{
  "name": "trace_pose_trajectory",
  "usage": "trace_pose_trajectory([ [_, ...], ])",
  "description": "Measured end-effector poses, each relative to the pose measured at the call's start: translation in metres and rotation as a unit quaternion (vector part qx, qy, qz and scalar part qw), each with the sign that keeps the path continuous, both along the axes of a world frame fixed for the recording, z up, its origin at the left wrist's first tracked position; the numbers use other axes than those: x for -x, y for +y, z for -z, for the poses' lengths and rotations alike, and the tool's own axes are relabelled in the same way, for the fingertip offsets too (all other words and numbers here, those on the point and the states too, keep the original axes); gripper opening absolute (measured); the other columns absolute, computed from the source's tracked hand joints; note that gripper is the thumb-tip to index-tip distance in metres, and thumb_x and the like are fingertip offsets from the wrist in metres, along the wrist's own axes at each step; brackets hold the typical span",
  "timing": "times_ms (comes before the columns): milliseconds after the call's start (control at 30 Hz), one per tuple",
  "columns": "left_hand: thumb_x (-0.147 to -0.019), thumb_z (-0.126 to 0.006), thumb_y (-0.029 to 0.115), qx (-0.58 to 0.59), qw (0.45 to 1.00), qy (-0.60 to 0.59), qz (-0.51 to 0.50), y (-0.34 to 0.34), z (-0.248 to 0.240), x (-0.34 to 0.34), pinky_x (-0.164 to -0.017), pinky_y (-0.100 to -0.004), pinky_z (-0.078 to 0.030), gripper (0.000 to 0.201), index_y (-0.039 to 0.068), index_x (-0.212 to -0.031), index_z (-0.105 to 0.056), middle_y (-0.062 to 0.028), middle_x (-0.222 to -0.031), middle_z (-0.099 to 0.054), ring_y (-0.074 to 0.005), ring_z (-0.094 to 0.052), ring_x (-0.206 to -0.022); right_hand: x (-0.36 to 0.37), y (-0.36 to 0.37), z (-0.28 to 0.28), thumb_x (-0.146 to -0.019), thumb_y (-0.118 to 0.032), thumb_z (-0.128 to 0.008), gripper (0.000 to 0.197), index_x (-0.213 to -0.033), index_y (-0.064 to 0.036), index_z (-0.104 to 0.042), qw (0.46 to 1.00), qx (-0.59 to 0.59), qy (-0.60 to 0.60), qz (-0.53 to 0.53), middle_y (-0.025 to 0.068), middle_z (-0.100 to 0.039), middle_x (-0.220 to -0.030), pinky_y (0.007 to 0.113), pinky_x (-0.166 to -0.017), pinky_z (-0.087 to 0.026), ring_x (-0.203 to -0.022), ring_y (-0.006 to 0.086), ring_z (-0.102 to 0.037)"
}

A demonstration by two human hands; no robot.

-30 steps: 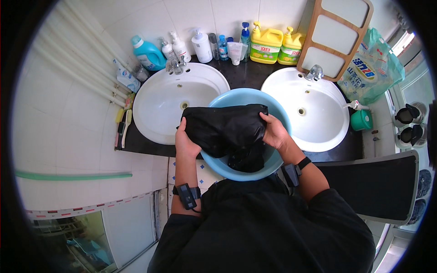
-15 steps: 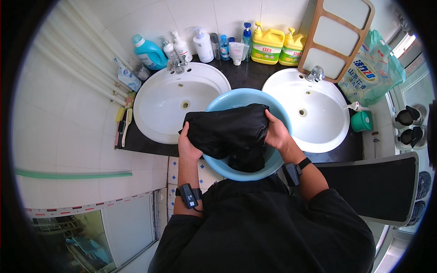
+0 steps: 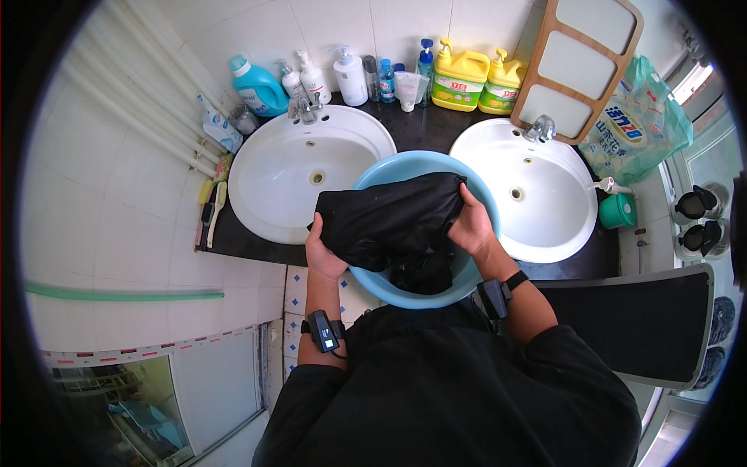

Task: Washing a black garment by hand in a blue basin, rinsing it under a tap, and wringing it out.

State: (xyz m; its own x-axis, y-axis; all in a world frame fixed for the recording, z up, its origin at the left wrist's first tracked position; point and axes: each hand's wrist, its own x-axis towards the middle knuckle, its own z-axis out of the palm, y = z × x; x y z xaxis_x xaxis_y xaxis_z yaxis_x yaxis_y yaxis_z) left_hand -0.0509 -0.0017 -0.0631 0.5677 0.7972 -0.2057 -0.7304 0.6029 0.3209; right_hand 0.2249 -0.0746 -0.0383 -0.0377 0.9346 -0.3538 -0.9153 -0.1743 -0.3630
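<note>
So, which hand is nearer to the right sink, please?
Right. The right hand grips the black cloth at the right side of the basin, just left of the right sink; the left hand is farther, at the basin's left side.

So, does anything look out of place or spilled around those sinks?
One thing: the wooden-framed board stands at a slant behind the right sink, close to its tap, seemingly an awkward spot. I see no clear spill. The left hand and right hand hold the black cloth over the blue basin.
</note>
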Motion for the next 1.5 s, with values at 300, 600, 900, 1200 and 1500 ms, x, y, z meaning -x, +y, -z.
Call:
trace_pose_trajectory([
  [300,-0.097,-0.043,0.044,0.0,1.0,0.004,-0.003,-0.001,-0.001,-0.001,-0.106,-0.0496,-0.035,0.057,-0.001,-0.132,-0.046,-0.0199,-0.135,-0.05,-0.0366,-0.048,-0.123,-0.002,0.0,0.012,-0.102,-0.04,-0.03,0.052,-0.137,-0.0031,-0.041,1.0,-0.002,0.011,0.014,0.0125,-0.046,-0.14,0.043,-0.113,-0.026,-0.13,0.0285,-0.042],
  [600,-0.097,-0.044,0.043,-0.008,1.0,0.013,0.022,-0.001,0.005,0.004,-0.106,-0.0487,-0.035,0.057,-0.001,-0.132,-0.046,-0.0201,-0.134,-0.05,-0.0362,-0.049,-0.123,-0.008,-0.003,0.004,-0.101,-0.033,-0.038,0.039,-0.125,-0.0065,-0.051,0.995,0.051,-0.088,0.014,0.0103,-0.057,-0.125,0.043,-0.105,-0.036,-0.117,0.0259,-0.053],
  [900,-0.096,-0.044,0.044,-0.017,0.999,0.016,0.04,-0.001,0.006,0.004,-0.107,-0.0486,-0.035,0.058,-0.001,-0.133,-0.045,-0.0202,-0.136,-0.048,-0.0359,-0.047,-0.124,-0.016,-0.001,0.008,-0.1,-0.024,-0.043,0.026,-0.116,-0.007,-0.055,0.973,-0.008,-0.212,0.093,0.0077,-0.061,-0.112,0.039,-0.098,-0.042,-0.106,0.0214,-0.057],
  [1200,-0.096,-0.046,0.044,-0.032,0.998,0.004,0.047,-0.001,0.01,0.004,-0.107,-0.048,-0.035,0.058,-0.001,-0.134,-0.044,-0.0199,-0.135,-0.049,-0.0348,-0.048,-0.124,-0.008,0.002,0.01,-0.097,-0.02,-0.047,0.031,-0.117,0.0017,-0.056,0.96,0.089,-0.189,0.187,0.0122,-0.061,-0.113,0.036,-0.095,-0.043,-0.105,0.0237,-0.057],
  [1500,-0.097,-0.045,0.042,-0.029,0.998,0.022,0.045,-0.001,0.013,0.004,-0.106,-0.0476,-0.037,0.056,0.0,-0.133,-0.045,-0.0194,-0.134,-0.05,-0.0342,-0.049,-0.123,-0.01,0.005,0.026,-0.096,-0.022,-0.053,0.031,-0.107,0.0051,-0.061,0.932,0.136,-0.261,0.212,0.0124,-0.064,-0.103,0.034,-0.087,-0.047,-0.094,0.0218,-0.06],
])
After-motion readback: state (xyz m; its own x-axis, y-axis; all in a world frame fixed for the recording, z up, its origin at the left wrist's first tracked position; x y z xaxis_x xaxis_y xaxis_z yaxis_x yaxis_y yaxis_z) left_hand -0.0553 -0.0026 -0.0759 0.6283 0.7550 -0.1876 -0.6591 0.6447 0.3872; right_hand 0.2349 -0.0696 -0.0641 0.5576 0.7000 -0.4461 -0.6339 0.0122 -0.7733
